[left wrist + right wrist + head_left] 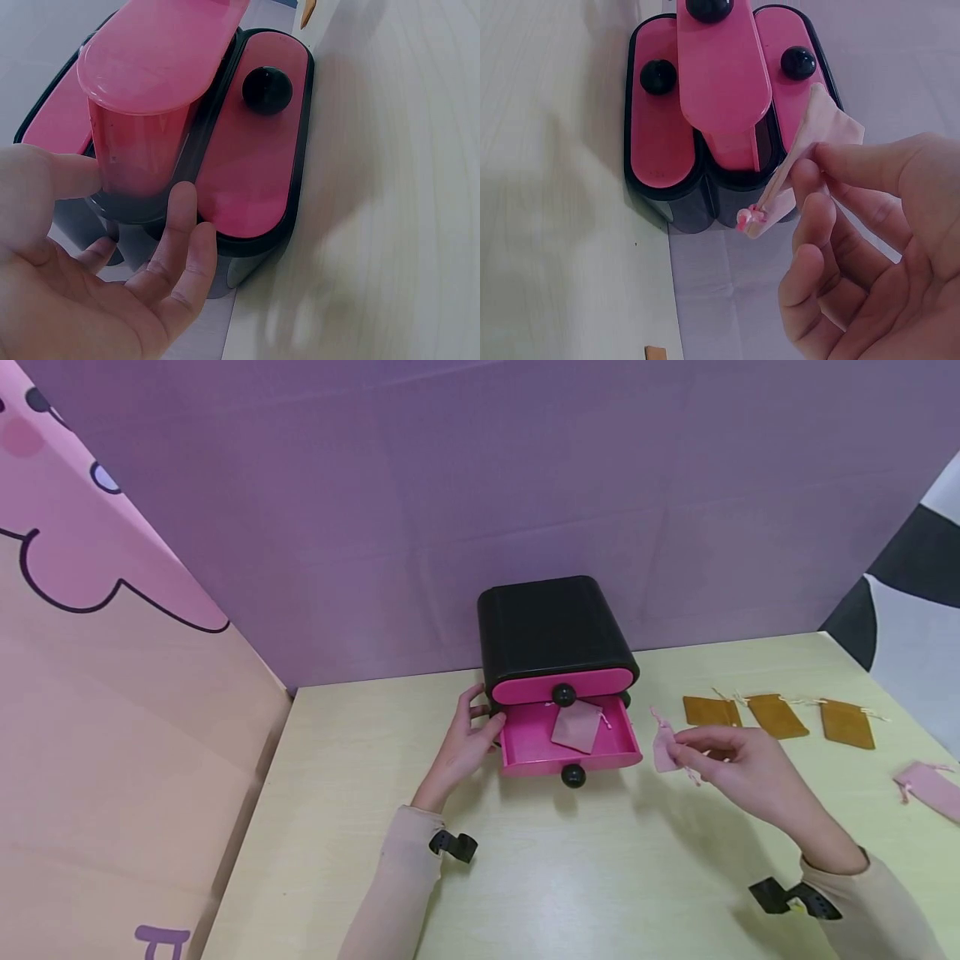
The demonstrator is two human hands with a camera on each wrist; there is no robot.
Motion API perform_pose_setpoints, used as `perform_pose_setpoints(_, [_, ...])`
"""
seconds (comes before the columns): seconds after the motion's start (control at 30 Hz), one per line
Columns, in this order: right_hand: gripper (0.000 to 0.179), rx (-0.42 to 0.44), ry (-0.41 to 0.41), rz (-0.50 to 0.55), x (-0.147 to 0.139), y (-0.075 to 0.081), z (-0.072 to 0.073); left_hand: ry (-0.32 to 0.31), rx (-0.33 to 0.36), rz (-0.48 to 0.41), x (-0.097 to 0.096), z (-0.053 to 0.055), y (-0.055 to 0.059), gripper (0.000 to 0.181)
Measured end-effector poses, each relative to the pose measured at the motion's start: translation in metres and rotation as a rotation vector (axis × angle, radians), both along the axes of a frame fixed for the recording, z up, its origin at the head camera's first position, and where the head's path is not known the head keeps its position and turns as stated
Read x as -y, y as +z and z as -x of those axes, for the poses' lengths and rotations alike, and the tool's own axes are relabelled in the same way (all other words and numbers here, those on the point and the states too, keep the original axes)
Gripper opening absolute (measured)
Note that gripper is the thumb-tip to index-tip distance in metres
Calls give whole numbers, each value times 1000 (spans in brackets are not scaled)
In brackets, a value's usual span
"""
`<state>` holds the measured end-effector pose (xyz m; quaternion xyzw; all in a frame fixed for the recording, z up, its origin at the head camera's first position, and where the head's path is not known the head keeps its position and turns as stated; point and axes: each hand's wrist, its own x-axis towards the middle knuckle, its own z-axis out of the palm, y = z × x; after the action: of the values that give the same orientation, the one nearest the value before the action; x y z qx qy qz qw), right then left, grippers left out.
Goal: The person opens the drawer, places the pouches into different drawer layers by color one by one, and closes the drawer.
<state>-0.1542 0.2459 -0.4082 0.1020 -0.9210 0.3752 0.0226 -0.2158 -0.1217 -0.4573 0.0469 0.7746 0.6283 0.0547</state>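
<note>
Pinching small pink fabric drawstring pouch (663, 748) between thumb and index finger of right hand (742, 770), just right of pulled-out pink plastic middle drawer (536, 768). Best to carry pouch over drawer's side, tuck in pink cords (751, 216), lay flat beside pink square pouch (576, 727). Reaching from lower right, with remaining fingers loosely curled. Apparently steadying drawer and black plastic cabinet (555, 622) with left hand (467, 748), unclenched, fingers spread.
</note>
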Motion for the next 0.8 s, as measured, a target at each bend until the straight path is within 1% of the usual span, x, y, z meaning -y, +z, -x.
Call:
perform_pose_setpoints(0.17, [23,-48,11,21,5,0,0,-2,-1,1,0,0,0,68])
perform_pose_setpoints(0.33, [23,-42,21,44,10,0,0,-6,1,2,0,0,1,69])
perform_pose_setpoints(0.53, [25,-27,15,28,15,2,2,-5,-1,-5,0,0,0,67])
perform_pose_setpoints(0.8, [23,-44,30,26,22,2,5,-4,-2,-6,0,-2,2,67])
